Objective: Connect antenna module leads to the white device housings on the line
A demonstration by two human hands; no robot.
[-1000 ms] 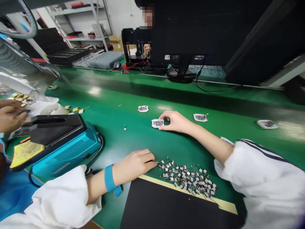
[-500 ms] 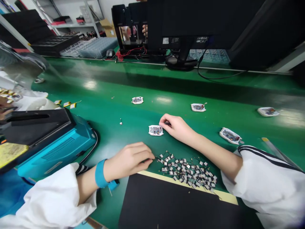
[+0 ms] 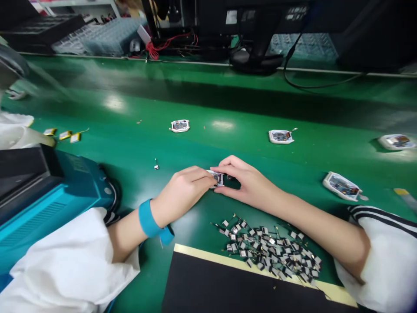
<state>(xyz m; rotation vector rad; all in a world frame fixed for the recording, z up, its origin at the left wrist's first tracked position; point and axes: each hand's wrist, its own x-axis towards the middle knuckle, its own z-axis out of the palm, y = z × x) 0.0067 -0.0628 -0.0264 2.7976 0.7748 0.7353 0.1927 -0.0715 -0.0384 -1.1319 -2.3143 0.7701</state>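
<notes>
A small white device casing (image 3: pixel 219 179) with a circuit board inside lies on the green bench between my hands. My right hand (image 3: pixel 243 177) grips it from the right, thumb on the near edge and fingers on the far edge; a dark bit shows by the palm. My left hand (image 3: pixel 190 189), wearing a blue wrist strap (image 3: pixel 148 219), reaches over the casing's left part with fingers pinched together at the board. Whatever sits in that pinch is hidden. Nearer to me is a pile of small silver parts with black leads (image 3: pixel 270 250).
More open casings stand on the bench: one far left (image 3: pixel 180 126), one far right of centre (image 3: pixel 280 136), others at right (image 3: pixel 342 186). A loose leaded part (image 3: pixel 156 165) lies left. A teal machine (image 3: pixel 78 191) stands left, a black sheet (image 3: pixel 234 282) in front.
My left hand has moved from the pile's left edge up to the casing. My right hand has opened from a pinch beside the casing to grip around it. The view has shifted down.
</notes>
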